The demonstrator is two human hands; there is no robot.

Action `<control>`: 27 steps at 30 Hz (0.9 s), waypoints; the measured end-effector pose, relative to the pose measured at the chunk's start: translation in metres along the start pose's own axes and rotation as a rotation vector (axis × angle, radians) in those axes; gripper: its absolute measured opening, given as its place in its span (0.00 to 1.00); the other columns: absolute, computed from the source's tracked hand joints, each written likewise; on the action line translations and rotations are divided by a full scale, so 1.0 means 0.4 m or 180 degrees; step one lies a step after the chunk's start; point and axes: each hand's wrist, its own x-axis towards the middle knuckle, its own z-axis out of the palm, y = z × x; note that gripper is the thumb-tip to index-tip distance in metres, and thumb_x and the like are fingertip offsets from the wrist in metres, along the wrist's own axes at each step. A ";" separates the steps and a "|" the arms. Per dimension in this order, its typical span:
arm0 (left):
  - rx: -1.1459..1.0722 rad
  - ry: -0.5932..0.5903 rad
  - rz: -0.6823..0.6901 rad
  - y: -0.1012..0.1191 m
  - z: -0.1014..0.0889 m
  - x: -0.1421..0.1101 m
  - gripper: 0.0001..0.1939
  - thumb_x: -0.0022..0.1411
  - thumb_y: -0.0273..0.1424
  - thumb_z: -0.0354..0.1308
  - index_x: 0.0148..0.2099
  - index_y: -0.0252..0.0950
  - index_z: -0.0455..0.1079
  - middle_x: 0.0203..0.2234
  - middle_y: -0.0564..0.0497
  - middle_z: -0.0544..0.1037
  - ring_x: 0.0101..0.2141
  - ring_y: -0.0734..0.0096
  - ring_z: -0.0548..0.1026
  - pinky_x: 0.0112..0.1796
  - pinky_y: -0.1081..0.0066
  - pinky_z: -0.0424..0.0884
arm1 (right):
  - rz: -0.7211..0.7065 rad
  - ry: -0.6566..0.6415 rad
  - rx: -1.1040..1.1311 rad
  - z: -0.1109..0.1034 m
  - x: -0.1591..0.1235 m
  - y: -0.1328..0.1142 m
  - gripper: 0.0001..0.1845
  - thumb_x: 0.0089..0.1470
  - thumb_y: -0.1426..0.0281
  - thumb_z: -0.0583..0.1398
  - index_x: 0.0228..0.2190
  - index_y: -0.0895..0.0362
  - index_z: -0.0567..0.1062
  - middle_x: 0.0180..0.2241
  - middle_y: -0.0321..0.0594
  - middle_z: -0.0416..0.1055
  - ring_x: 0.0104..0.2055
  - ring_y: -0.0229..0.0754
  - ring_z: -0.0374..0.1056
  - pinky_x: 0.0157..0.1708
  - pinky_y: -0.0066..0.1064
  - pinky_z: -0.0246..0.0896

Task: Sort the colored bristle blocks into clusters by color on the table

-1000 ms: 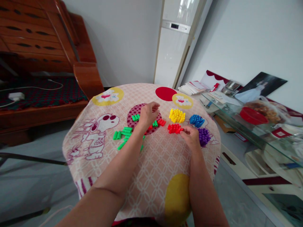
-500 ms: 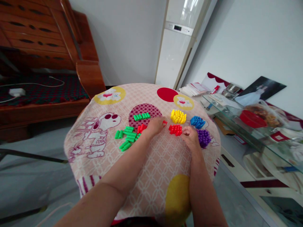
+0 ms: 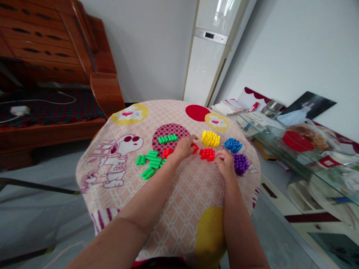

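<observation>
My left hand (image 3: 183,148) is over the table with its fingers stretched forward and apart, just above a few red plastic pieces (image 3: 195,148). To its right lies a block of red pieces (image 3: 207,154) packed in rows. At that block's right end is my right hand (image 3: 225,161), thumb and fingers drawn together; whatever is between them is hidden. Bundles of yellow pieces (image 3: 211,139), blue pieces (image 3: 233,145) and purple pieces (image 3: 241,164) surround it. More red pieces (image 3: 167,152) and loose green tube-shaped pieces (image 3: 154,161) lie left of my left hand, with a green row (image 3: 167,139) behind them.
A patterned cloth covers the round table (image 3: 179,220). On the right, a glass shelf (image 3: 286,153) carries a red bowl (image 3: 297,141) and bags. A wooden bench (image 3: 106,89) stands at the back left, a tall white cabinet unit (image 3: 206,63) behind the table.
My left fingers have spread and lifted slightly, leaving the red pieces beneath them more visible. My right hand has barely moved at the red block's end.
</observation>
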 end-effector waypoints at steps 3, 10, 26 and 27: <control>-0.0222 0.0108 -0.0064 0.002 -0.007 0.002 0.15 0.57 0.22 0.58 0.47 0.31 0.76 0.35 0.46 0.81 0.35 0.69 0.76 0.38 0.72 0.69 | 0.0039 0.0040 0.0012 0.001 0.000 -0.001 0.11 0.37 0.68 0.56 0.29 0.52 0.70 0.17 0.32 0.69 0.17 0.41 0.63 0.21 0.32 0.60; -0.0413 0.0531 -0.0277 0.057 0.027 0.007 0.10 0.60 0.24 0.57 0.43 0.32 0.77 0.32 0.47 0.81 0.32 0.70 0.75 0.37 0.72 0.68 | 0.0083 0.0109 0.0047 0.005 0.005 0.004 0.10 0.36 0.68 0.56 0.28 0.52 0.70 0.17 0.32 0.69 0.17 0.40 0.63 0.20 0.32 0.58; -0.0554 0.0109 -0.0199 0.076 0.069 0.017 0.12 0.65 0.26 0.53 0.43 0.32 0.79 0.36 0.44 0.83 0.36 0.66 0.79 0.42 0.70 0.71 | 0.0123 0.0093 0.0101 0.006 0.005 0.009 0.11 0.37 0.69 0.56 0.29 0.52 0.70 0.16 0.31 0.69 0.16 0.40 0.62 0.19 0.32 0.58; -0.0507 0.0080 -0.0211 0.075 0.056 0.017 0.12 0.65 0.26 0.54 0.45 0.32 0.78 0.37 0.43 0.83 0.37 0.66 0.79 0.42 0.70 0.72 | 0.0140 0.0100 0.0116 0.006 0.005 0.009 0.11 0.37 0.69 0.56 0.29 0.52 0.70 0.17 0.31 0.69 0.16 0.40 0.62 0.19 0.32 0.58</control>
